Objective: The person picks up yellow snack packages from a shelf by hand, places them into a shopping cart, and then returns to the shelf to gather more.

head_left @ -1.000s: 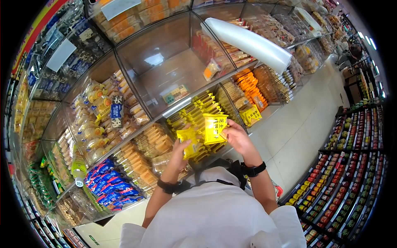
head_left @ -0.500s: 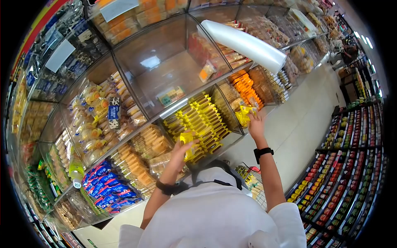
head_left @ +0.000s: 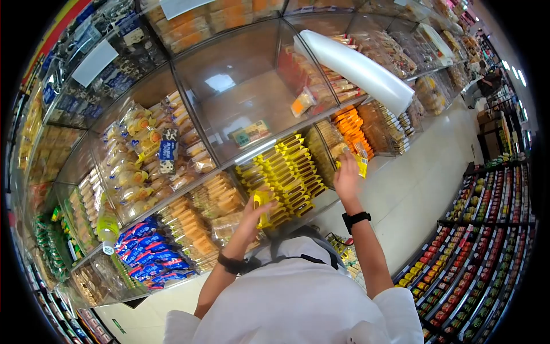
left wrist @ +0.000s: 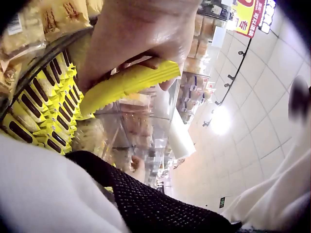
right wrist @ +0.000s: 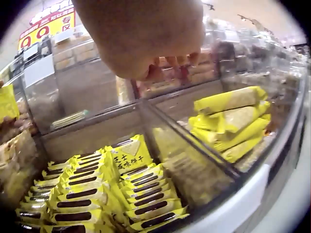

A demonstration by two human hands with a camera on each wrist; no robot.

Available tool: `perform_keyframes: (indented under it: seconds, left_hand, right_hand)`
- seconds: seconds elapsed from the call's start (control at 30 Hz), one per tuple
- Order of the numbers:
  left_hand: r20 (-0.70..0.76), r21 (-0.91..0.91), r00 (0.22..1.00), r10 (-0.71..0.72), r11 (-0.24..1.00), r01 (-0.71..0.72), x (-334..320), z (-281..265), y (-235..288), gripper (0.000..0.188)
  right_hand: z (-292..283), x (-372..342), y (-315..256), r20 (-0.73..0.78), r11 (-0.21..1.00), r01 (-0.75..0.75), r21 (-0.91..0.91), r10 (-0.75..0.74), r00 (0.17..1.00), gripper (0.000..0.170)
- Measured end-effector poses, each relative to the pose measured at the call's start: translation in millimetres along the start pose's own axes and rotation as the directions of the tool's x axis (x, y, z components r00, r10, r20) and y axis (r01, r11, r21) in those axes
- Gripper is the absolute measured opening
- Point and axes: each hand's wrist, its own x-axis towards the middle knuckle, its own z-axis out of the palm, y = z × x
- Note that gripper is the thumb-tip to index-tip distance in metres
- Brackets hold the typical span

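My left hand [head_left: 248, 218] grips a flat yellow biscuit packet [left wrist: 131, 86] between thumb and fingers, over the front edge of a bin. That bin holds rows of yellow biscuit packets [head_left: 281, 178], some with dark oval windows, as the right wrist view also shows. Over the neighbouring bin on the right, my right hand [head_left: 347, 179] has loosely curled fingers with nothing visible between them. A small stack of yellow packets [right wrist: 231, 121] lies in that bin, apart from the hand in the right wrist view. In the head view the hand partly covers this stack.
A clear divider [right wrist: 182, 141] separates the two bins. Left of them are tan biscuit packs [head_left: 195, 218] and blue packets [head_left: 152, 252]. A white plastic roll [head_left: 358, 69] lies above right. A bottle [head_left: 107, 226] stands at left; a wire cart [head_left: 346, 252] is below.
My right hand moved right from beside the left hand, carrying a yellow packet to the neighbouring bin, and has let it go. The left hand keeps its packet at nearly the same place.
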Motion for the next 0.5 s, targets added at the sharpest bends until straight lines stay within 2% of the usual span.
perform_keyframes:
  seconds: [0.1, 0.13, 0.2, 0.37, 0.47, 0.5]
  left_hand:
    - [-0.033, 0.015, 0.999, 0.01, 1.0, -0.01, -6, -2, 6, 0.048]
    - [-0.047, -0.01, 0.998, -0.037, 0.999, 0.037, -7, -6, 5, 0.049]
    - [-0.041, -0.017, 0.999, 0.016, 1.0, -0.016, -5, -11, 3, 0.05]
    - [-0.088, -0.049, 0.995, -0.038, 0.998, 0.034, 1, -29, -3, 0.052]
    - [-0.122, -0.078, 0.989, -0.079, 0.995, 0.07, 7, -33, -3, 0.052]
    - [-0.128, -0.08, 0.988, -0.081, 0.994, 0.071, 10, -36, -6, 0.052]
  right_hand:
    - [24, 19, -25, 0.111, 0.985, 0.17, 0.04, -0.174, 0.979, 0.046]
    - [34, 26, -33, 0.144, 0.981, 0.19, 0.038, -0.193, 0.97, 0.046]
    - [53, 41, -49, 0.214, 0.973, 0.227, 0.03, -0.228, 0.95, 0.046]
    - [104, 67, -62, 0.472, 0.975, 0.218, -0.029, -0.179, 0.863, 0.042]
    - [121, 74, -61, 0.604, 0.95, 0.287, -0.125, -0.157, 0.781, 0.038]
    - [126, 76, -60, 0.655, 0.934, 0.31, -0.179, -0.122, 0.745, 0.028]
